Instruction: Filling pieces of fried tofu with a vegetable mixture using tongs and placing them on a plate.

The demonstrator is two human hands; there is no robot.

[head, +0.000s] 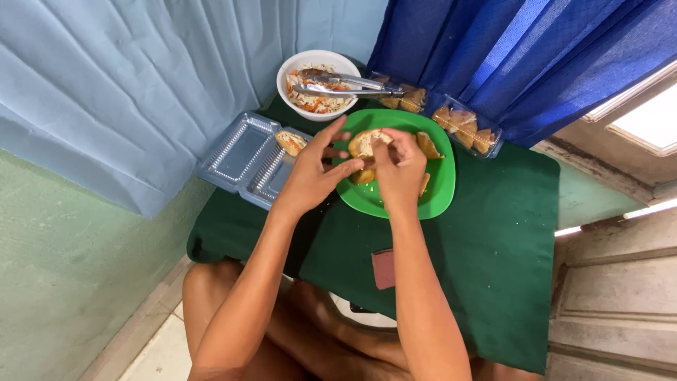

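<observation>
A green plate (438, 189) lies on a green cloth (493, 240) and carries several golden pastry pieces. My left hand (314, 173) and my right hand (398, 166) meet over the plate's left half and together hold one split pastry (363, 143), pale filling showing on its open top. My right fingers pinch the pastry from above; my left fingers grip its near side. Another pastry piece (427, 146) rests on the plate just right of my right hand.
A white bowl (296, 62) of shredded vegetable salad with metal tongs (345, 83) stands behind the plate. An open clear clamshell box (243, 156) with one filled pastry lies at left. Two clear packs of pastries (465, 128) sit at the back right, under a blue curtain.
</observation>
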